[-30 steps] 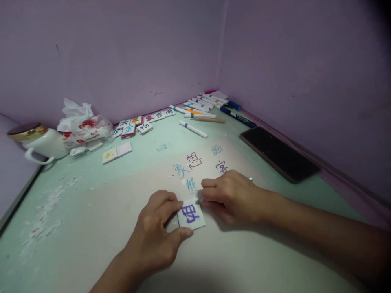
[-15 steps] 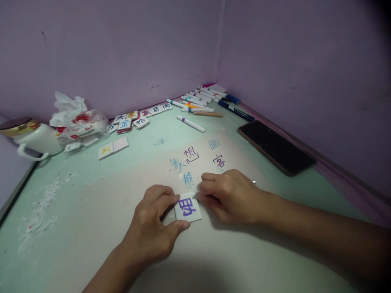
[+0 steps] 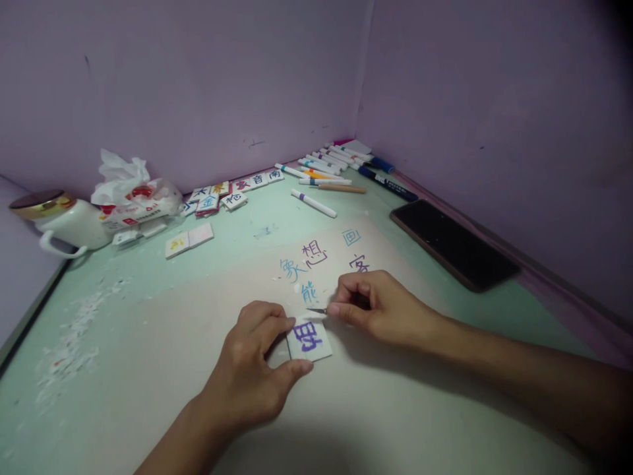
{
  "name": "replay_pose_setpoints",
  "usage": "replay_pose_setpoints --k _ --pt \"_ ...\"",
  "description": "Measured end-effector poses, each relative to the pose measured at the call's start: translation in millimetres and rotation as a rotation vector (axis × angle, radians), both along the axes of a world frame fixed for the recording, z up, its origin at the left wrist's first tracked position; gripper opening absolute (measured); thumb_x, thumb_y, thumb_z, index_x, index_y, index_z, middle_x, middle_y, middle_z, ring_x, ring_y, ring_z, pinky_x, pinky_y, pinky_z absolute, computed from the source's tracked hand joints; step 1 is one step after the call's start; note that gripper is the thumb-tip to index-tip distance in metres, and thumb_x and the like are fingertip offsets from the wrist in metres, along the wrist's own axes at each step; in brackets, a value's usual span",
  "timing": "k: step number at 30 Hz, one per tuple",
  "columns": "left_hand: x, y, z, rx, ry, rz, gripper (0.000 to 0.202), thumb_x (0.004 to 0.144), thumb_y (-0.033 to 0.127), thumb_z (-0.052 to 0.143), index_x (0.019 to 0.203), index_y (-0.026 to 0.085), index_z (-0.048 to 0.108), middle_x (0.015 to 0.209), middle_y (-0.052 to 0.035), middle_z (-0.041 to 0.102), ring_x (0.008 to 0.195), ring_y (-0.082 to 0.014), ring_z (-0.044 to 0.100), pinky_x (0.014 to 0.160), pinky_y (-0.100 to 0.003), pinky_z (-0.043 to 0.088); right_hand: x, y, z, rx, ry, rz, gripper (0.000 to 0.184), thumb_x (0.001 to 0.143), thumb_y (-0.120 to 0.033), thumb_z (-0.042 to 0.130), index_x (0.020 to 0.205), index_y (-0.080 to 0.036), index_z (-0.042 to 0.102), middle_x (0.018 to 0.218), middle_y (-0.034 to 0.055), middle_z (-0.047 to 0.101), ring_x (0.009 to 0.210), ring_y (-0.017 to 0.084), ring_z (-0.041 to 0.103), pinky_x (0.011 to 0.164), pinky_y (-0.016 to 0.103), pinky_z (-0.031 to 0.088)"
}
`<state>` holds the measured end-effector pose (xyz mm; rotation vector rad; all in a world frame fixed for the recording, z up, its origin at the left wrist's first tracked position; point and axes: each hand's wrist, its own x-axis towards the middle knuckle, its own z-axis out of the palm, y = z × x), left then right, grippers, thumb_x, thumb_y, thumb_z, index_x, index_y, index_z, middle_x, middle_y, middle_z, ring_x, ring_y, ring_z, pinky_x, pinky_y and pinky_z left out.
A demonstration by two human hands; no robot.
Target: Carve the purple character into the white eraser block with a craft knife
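Observation:
A square white tile bearing a purple character lies flat on the table before me. My left hand grips it by its left side, the index finger at the upper corner and the thumb along the near edge. Pinched in my right hand is a small craft knife, its thin pointed blade aimed left just above the tile's far edge. Most of the knife's handle is hidden by the fingers. Whether the blade touches the tile I cannot tell.
Characters are written on the table beyond my hands. A phone lies at right. Markers lie toward the corner. Lettered tiles, a tissue pack and a white mug line the back left; white scraps lie scattered at left.
My right hand has turned and lifted slightly away from the tile, so the knife blade now shows clearly. The left hand keeps its hold. The whole view has shifted slightly.

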<state>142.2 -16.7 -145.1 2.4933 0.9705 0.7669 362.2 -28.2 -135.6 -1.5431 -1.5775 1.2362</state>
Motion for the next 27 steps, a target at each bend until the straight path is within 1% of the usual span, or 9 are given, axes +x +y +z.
replay_pose_setpoints --k 7,9,11,13,17,21,23,25,27 --pt "-2.0 -1.8 1.7 0.098 -0.053 -0.052 0.030 0.073 0.017 0.068 0.101 0.011 0.059 0.099 -0.0121 0.056 0.091 -0.0229 0.057 0.076 -0.036 0.053 7.1 6.4 16.7 -0.207 0.256 -0.149 0.022 0.075 -0.033 0.063 0.066 -0.018 0.050 0.049 -0.0072 0.045 0.042 0.006 0.036 0.040 0.019 0.025" --pt "-1.6 -3.0 3.6 0.146 -0.107 -0.057 0.030 0.072 0.014 0.068 0.101 0.011 0.059 0.098 -0.0119 0.056 0.092 -0.0230 0.057 0.078 -0.038 0.052 7.3 5.9 21.1 -0.244 0.344 -0.164 0.021 0.068 -0.030 0.069 0.076 -0.018 0.055 0.055 -0.0066 0.051 0.045 0.006 0.041 0.041 0.019 0.028" --pt "0.3 -4.3 5.0 0.179 -0.180 -0.050 0.031 0.071 0.011 0.069 0.100 0.011 0.058 0.098 -0.0118 0.056 0.092 -0.0230 0.056 0.080 -0.039 0.052 4.6 3.1 22.6 -0.321 0.418 -0.142 0.031 0.059 -0.023 0.075 0.085 -0.017 0.058 0.066 -0.0036 0.059 0.052 0.007 0.050 0.044 0.018 0.033" --pt "3.3 -6.0 5.7 0.208 -0.238 -0.046 0.031 0.070 0.010 0.070 0.099 0.011 0.057 0.097 -0.0116 0.056 0.090 -0.0226 0.056 0.079 -0.039 0.052 -0.7 -1.3 21.3 -0.407 0.446 -0.093 0.034 0.054 -0.019 0.077 0.082 -0.016 0.059 0.067 -0.0022 0.062 0.053 0.008 0.051 0.044 0.018 0.034" --pt "8.0 -10.6 5.8 0.245 -0.236 -0.045 0.028 0.072 0.010 0.068 0.098 0.011 0.056 0.098 -0.0122 0.054 0.093 -0.0229 0.055 0.078 -0.038 0.051 -9.9 -8.5 16.9 -0.399 0.423 -0.080 0.032 0.053 -0.027 0.082 0.066 -0.017 0.054 0.044 -0.0089 0.049 0.035 0.003 0.035 0.035 0.018 0.025" --pt "8.7 -15.1 8.9 0.196 -0.198 0.030 0.028 0.075 0.016 0.065 0.100 0.011 0.056 0.101 -0.0144 0.054 0.092 -0.0237 0.054 0.075 -0.039 0.050 -12.1 -10.4 18.1 -0.364 0.331 -0.157 0.033 0.051 -0.025 0.084 0.063 -0.017 0.054 0.042 -0.0091 0.048 0.035 0.003 0.035 0.034 0.018 0.024" --pt "9.8 -17.5 11.4 0.154 -0.235 0.066 0.015 0.077 0.017 0.061 0.091 0.012 0.057 0.085 -0.0093 0.056 0.078 -0.0186 0.054 0.064 -0.032 0.048 -13.2 -11.6 18.9 -0.345 0.291 -0.184 0.031 0.052 -0.022 0.083 0.061 -0.017 0.054 0.042 -0.0089 0.047 0.036 0.003 0.035 0.035 0.018 0.024" --pt "12.4 -20.4 13.4 0.062 -0.272 0.060 0.004 0.080 0.016 0.057 0.079 0.013 0.058 0.067 -0.0025 0.052 0.061 -0.0128 0.049 0.052 -0.024 0.041 -15.0 -13.9 18.7 -0.316 0.279 -0.189 0.028 0.053 -0.020 0.082 0.061 -0.017 0.055 0.044 -0.0080 0.049 0.038 0.003 0.037 0.037 0.018 0.027" --pt "15.9 -23.2 14.3 -0.097 -0.277 0.053 0.010 0.080 0.020 0.056 0.072 0.014 0.059 0.059 0.0012 0.048 0.052 -0.0092 0.043 0.047 -0.021 0.035 -17.0 -17.2 18.0 -0.277 0.278 -0.170 0.028 0.053 -0.022 0.082 0.060 -0.017 0.055 0.047 -0.0068 0.050 0.042 0.005 0.040 0.040 0.018 0.029"
